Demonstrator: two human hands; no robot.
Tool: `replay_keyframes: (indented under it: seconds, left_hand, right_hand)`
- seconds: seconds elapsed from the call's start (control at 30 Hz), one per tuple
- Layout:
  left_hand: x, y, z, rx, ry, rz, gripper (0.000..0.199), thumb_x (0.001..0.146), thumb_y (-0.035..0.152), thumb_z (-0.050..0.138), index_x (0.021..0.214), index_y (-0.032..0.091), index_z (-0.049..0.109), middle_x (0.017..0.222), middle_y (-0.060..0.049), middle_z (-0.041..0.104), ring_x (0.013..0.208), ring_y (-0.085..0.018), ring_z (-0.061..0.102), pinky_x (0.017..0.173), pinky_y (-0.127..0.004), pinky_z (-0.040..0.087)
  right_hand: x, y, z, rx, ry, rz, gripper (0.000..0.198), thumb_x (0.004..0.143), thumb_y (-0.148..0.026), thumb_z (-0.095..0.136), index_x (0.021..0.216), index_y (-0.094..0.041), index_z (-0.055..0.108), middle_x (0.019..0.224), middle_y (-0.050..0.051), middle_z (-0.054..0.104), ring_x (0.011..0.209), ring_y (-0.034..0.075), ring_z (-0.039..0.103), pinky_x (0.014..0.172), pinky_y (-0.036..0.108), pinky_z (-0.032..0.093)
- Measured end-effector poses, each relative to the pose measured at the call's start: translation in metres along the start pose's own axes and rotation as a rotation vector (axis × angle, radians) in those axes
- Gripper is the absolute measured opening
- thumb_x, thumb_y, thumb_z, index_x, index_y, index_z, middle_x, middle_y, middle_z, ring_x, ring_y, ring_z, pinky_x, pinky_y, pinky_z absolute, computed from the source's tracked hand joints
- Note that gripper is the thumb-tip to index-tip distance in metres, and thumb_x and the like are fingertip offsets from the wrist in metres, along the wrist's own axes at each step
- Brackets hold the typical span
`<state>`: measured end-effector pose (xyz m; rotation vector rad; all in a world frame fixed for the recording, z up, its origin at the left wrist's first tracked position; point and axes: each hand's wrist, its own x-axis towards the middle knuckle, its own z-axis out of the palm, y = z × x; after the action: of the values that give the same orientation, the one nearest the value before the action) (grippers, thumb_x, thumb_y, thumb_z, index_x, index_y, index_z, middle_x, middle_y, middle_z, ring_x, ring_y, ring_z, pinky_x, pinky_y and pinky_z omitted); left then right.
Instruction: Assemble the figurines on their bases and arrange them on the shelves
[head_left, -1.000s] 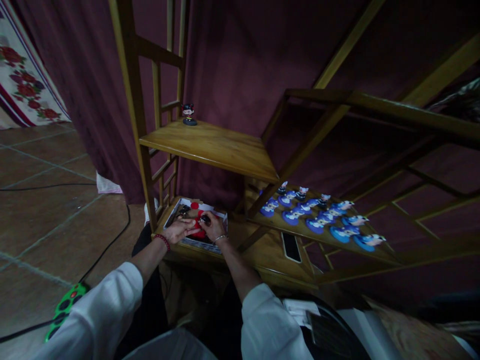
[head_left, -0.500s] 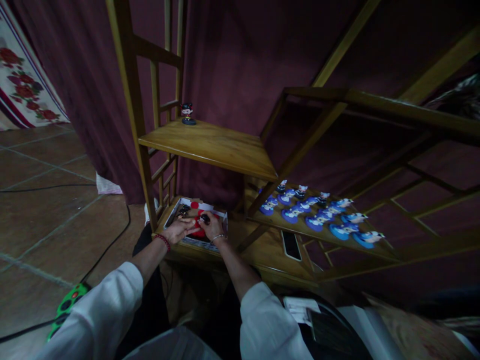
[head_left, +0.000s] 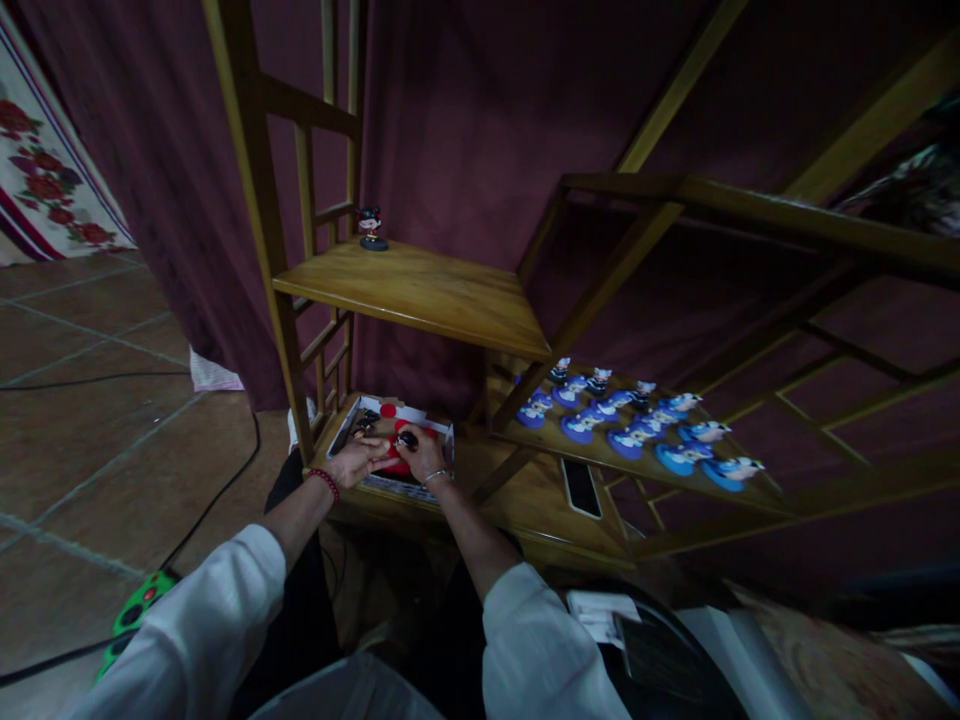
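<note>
My right hand [head_left: 426, 459], with a bracelet at the wrist, is closed around a small dark-haired figurine [head_left: 407, 440]. From the other side, my left hand [head_left: 358, 464], wearing red beads, has its thumb and fingers pressed together at the figurine's lower part. Both hands are over a shallow white box [head_left: 448, 438] with red inside, on the low wooden shelf. Other dark figurines [head_left: 367, 421] lie in the box's left part. The held figurine's base is mostly hidden by my fingers.
One figurine [head_left: 371, 229] stands on the upper shelf [head_left: 427, 285]. Several blue and purple figurines [head_left: 634, 437] stand in rows on the right shelf. A phone [head_left: 581, 488] lies below them. Wooden posts [head_left: 259, 220] frame the left side. A green controller-shaped object [head_left: 142, 605] and cables are on the floor.
The figurine in my hands has turned slightly, and my fingers have shifted a little around it. The view has moved slightly; the other things stay in place.
</note>
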<state>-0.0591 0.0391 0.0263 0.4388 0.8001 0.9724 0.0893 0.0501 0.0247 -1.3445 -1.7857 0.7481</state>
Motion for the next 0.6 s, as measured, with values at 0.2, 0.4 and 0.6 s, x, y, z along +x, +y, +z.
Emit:
replay_keyframes:
  seconds: [0.2,0.4,0.6]
  left_hand:
    - [-0.001,0.0004,0.0013,0.036,0.044,0.023,0.009,0.068,0.002,0.059,0.061,0.008,0.058,0.066,-0.004,0.061,0.068,-0.012,0.06,0.086,-0.04,0.046]
    - [-0.0006,-0.0012,0.0011,0.035,0.038,0.01,0.011,0.07,0.002,0.058,0.061,0.008,0.057,0.062,-0.002,0.059,0.063,-0.01,0.059,0.085,-0.04,0.046]
    - [0.0021,-0.0029,0.0001,0.054,0.045,0.011,0.014,0.072,0.002,0.054,0.06,0.01,0.055,0.063,-0.002,0.059,0.064,-0.011,0.06,0.082,-0.039,0.048]
  right_hand:
    - [-0.0015,-0.0053,-0.004,-0.004,-0.034,-0.012,0.019,0.067,-0.021,0.05,0.086,-0.023,0.056,0.072,-0.003,0.059,0.065,0.014,0.056,0.066,0.027,0.047]
    - [-0.0023,-0.0016,-0.0058,-0.013,-0.048,-0.063,0.019,0.068,-0.02,0.051,0.086,-0.022,0.055,0.076,-0.002,0.059,0.07,0.014,0.057,0.069,0.028,0.047]
    - [-0.0041,-0.0012,-0.0049,0.048,-0.04,-0.024,0.024,0.067,-0.022,0.053,0.092,-0.023,0.055,0.08,-0.002,0.06,0.073,0.014,0.058,0.071,0.029,0.048]
